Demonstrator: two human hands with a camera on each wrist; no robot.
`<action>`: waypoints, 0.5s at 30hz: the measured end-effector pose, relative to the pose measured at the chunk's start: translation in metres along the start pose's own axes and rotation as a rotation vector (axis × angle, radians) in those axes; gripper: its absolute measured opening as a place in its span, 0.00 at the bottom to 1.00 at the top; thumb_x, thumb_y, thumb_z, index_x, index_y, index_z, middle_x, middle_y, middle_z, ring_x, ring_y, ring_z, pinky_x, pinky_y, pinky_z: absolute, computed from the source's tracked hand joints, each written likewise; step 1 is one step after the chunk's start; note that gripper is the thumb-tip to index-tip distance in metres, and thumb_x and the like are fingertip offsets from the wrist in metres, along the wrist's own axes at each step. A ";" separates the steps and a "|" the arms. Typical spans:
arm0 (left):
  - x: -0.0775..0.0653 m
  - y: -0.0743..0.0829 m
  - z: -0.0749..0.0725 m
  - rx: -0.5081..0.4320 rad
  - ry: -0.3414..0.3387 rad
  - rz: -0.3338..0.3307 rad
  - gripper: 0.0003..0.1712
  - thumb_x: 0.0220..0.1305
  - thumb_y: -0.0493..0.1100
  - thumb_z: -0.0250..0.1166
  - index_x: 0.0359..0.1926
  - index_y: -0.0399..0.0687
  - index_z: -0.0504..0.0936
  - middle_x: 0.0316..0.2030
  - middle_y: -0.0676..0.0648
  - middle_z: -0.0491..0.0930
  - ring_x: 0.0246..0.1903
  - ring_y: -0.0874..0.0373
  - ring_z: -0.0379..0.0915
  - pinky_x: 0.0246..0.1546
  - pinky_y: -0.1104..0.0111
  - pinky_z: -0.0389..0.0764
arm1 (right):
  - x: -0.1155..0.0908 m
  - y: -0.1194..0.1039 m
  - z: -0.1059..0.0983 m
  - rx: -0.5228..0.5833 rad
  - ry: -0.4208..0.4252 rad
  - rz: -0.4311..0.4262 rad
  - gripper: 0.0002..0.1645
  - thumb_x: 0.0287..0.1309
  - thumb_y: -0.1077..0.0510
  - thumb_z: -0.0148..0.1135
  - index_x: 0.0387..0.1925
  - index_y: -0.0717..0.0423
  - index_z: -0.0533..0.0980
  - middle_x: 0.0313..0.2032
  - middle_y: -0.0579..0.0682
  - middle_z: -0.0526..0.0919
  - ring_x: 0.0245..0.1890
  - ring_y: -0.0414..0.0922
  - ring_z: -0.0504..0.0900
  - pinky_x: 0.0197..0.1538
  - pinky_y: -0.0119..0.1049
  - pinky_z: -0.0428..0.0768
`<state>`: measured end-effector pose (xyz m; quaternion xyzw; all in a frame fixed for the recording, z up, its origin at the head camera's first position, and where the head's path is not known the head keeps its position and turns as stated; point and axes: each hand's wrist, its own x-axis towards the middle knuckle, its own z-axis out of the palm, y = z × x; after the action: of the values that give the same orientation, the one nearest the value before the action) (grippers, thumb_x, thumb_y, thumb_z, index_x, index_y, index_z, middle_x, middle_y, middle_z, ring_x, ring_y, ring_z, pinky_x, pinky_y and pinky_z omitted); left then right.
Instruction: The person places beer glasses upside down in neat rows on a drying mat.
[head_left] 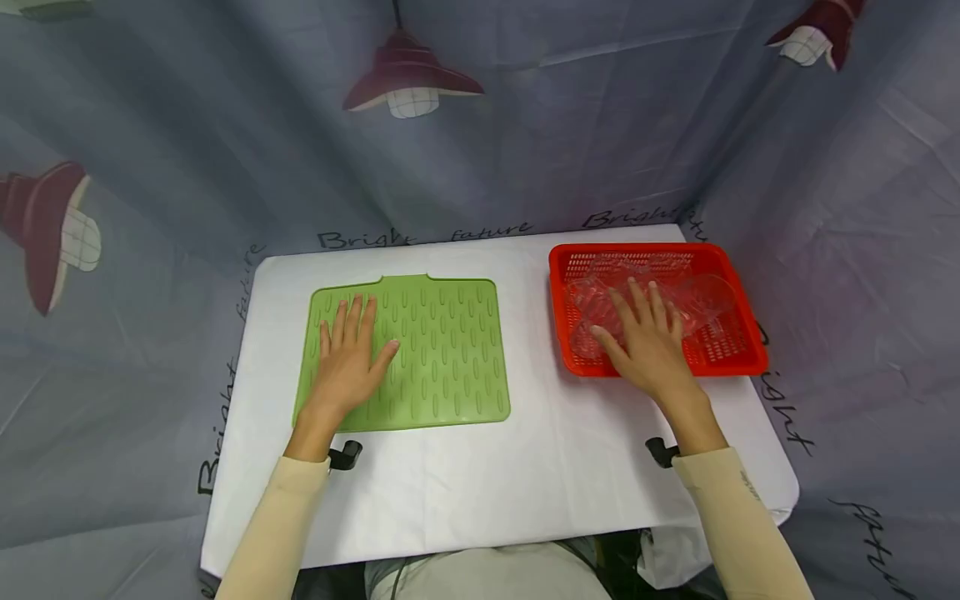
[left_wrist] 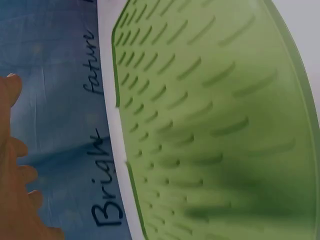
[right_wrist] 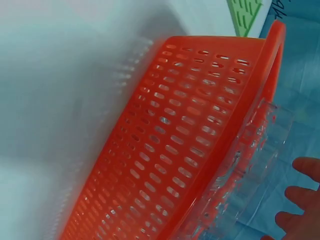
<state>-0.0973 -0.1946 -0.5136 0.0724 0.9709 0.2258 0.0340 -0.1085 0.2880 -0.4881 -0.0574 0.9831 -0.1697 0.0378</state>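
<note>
My left hand [head_left: 347, 367] is spread with straight fingers over the left part of a green ridged mat [head_left: 442, 350]. From the left wrist view, the hand's fingers [left_wrist: 17, 147] appear raised above the mat, holding nothing. On the right, a red slotted plastic basket [head_left: 566, 317] contains several clear plastic pieces [head_left: 705, 296], whose exact kind I cannot make out. My right hand [head_left: 651, 346] reaches over the basket's near rim with fingers extended above the clear pieces. In the right wrist view its fingers [right_wrist: 300, 197] look apart from them, and it grips nothing.
A white-covered table [head_left: 465, 483] bears the mat and the basket. Grey-blue curtains [head_left: 525, 150] printed with lamps and lettering stand around its back and sides. Black straps or mounts [head_left: 345, 456] show at both wrists. The person's lap [head_left: 487, 575] is at the near edge.
</note>
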 end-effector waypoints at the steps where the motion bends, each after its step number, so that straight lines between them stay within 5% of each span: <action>1: 0.001 0.003 0.002 -0.007 -0.008 0.000 0.49 0.83 0.67 0.47 0.89 0.56 0.35 0.89 0.44 0.31 0.88 0.40 0.21 0.84 0.31 0.30 | 0.000 0.000 0.000 -0.002 0.001 -0.001 0.54 0.75 0.29 0.54 0.88 0.47 0.48 0.88 0.60 0.38 0.88 0.66 0.30 0.80 0.80 0.32; 15: 0.005 0.023 0.025 -0.045 -0.028 0.042 0.49 0.83 0.66 0.49 0.89 0.55 0.36 0.89 0.43 0.33 0.88 0.40 0.21 0.84 0.32 0.27 | -0.007 0.005 0.008 -0.004 0.142 -0.084 0.46 0.67 0.44 0.71 0.79 0.54 0.66 0.80 0.65 0.61 0.84 0.67 0.48 0.80 0.76 0.46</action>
<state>-0.0965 -0.1628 -0.5256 0.0949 0.9632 0.2473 0.0443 -0.1017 0.2913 -0.4971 -0.0863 0.9804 -0.1727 -0.0391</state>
